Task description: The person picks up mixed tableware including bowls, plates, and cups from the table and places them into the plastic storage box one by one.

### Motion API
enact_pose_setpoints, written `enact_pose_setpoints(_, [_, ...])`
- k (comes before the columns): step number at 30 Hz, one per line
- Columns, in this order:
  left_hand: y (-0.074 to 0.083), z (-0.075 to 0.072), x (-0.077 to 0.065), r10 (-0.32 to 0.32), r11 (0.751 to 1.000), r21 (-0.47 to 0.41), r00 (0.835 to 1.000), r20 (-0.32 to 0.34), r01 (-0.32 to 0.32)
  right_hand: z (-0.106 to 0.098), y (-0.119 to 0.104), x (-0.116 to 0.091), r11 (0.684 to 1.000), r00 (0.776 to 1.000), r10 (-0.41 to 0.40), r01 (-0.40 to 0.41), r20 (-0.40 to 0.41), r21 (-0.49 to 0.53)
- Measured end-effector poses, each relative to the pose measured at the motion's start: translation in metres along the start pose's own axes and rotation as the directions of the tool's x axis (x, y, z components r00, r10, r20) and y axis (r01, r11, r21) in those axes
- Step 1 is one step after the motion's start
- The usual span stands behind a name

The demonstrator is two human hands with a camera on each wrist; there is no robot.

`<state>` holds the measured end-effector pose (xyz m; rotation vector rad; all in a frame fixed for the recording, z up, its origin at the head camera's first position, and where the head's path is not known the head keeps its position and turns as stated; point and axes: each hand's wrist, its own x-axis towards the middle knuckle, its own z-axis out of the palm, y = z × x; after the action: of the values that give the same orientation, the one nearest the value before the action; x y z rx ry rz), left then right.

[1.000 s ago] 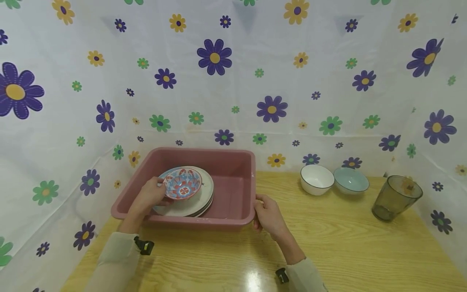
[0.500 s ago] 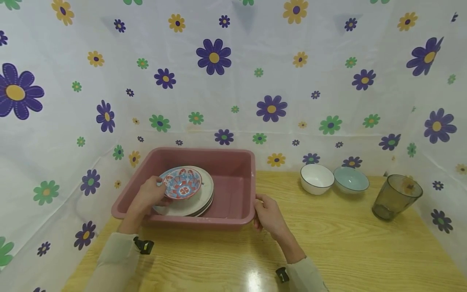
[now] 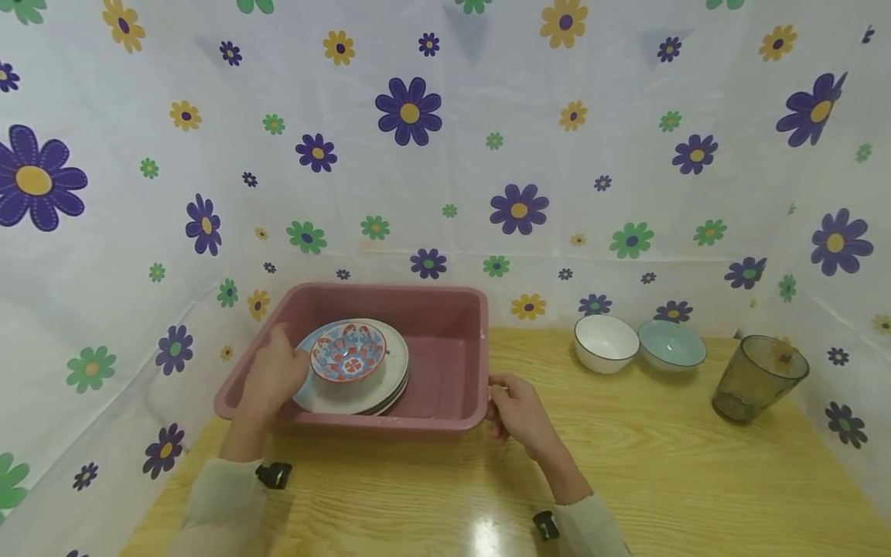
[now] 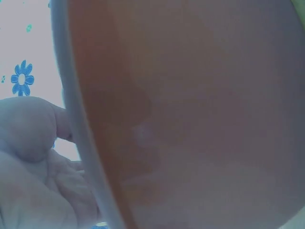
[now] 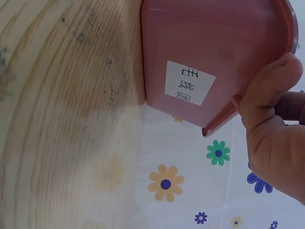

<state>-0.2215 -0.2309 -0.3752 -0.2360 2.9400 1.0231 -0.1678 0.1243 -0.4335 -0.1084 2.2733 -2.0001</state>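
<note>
A patterned red-and-blue bowl [image 3: 348, 353] sits on a stack of plates [image 3: 394, 363] inside the pink plastic basin [image 3: 445, 423]. My left hand [image 3: 274, 371] is over the basin's left side, apart from the bowl, its fingers partly hidden and holding nothing that shows. In the left wrist view the same hand [image 4: 43, 162] appears behind the basin's rim. My right hand [image 3: 518, 410] grips the basin's right rim. The right wrist view shows that hand [image 5: 276, 124] with its thumb on the rim, above a white paper label [image 5: 189, 83] with handwritten characters.
A white bowl [image 3: 605, 344] and a light-blue bowl [image 3: 671, 346] stand side by side at the back right of the wooden table [image 3: 626, 464]. A tinted glass [image 3: 757, 379] is right of them. A flowered sheet [image 3: 459, 162] encloses the back and sides.
My left hand has let go of the patterned bowl and moved left from it. The bowl stays on the plates. My right hand still holds the basin's rim.
</note>
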Motion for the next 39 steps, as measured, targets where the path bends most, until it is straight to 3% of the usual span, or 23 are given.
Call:
enact_pose_setpoints(4, [0.008,0.002,-0.009,0.024,1.000,-0.002,0.995,-0.099,-0.025,-0.003,0.000,-0.001,1.000,1.000,0.006,-0.006,0.008,-0.006])
enact_pose_setpoints(8, [0.022,0.006,-0.021,0.074,0.996,-0.033,0.974,-0.213,-0.083,-0.006,-0.001,-0.001,1.000,1.000,0.011,-0.012,-0.001,-0.021])
enact_pose_setpoints(15, [0.046,0.020,-0.040,0.241,0.957,-0.057,0.894,-0.378,-0.283,-0.010,-0.001,-0.002,0.999,0.999,0.026,-0.027,-0.023,-0.038])
enact_pose_setpoints(22, [0.058,0.035,-0.053,0.335,0.908,-0.108,0.856,-0.394,-0.405,-0.014,-0.001,-0.004,0.998,0.999,0.028,-0.029,-0.027,-0.055])
enact_pose_setpoints(27, [0.065,0.044,-0.058,0.417,0.865,-0.088,0.805,-0.421,-0.494,-0.017,-0.002,-0.005,0.998,0.999,0.026,-0.029,-0.043,-0.060])
enact_pose_setpoints(30, [0.068,0.047,-0.061,0.444,0.850,-0.086,0.794,-0.416,-0.520,-0.019,-0.003,-0.006,0.997,0.998,0.029,-0.033,-0.055,-0.064])
enact_pose_setpoints(34, [0.067,0.047,-0.065,0.450,0.847,-0.089,0.795,-0.408,-0.525,-0.024,-0.006,-0.010,0.997,0.997,0.024,-0.029,-0.069,-0.070])
enact_pose_setpoints(39, [0.064,0.047,-0.069,0.474,0.832,-0.075,0.775,-0.418,-0.550,-0.034,-0.006,-0.014,0.996,0.996,0.022,-0.030,-0.091,-0.081])
